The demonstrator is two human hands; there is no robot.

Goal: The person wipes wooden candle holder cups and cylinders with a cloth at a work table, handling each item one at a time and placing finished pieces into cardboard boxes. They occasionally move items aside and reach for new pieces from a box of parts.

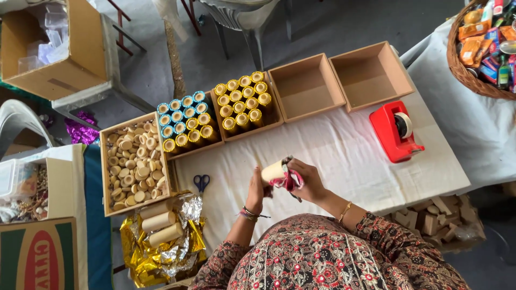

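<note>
Wooden cylinder (274, 171) between left hand (256, 191) and right hand (304, 180).

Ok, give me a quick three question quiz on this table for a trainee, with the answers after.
1. True or false: the red tape dispenser lies by the person's left hand.
2. Which colour are the handles of the scissors? A red, B blue, C green.
3. How many square trays on the white cloth hold nothing?

Key: 1 false, it lies on the side of the right hand. 2 B. 3 two.
</note>
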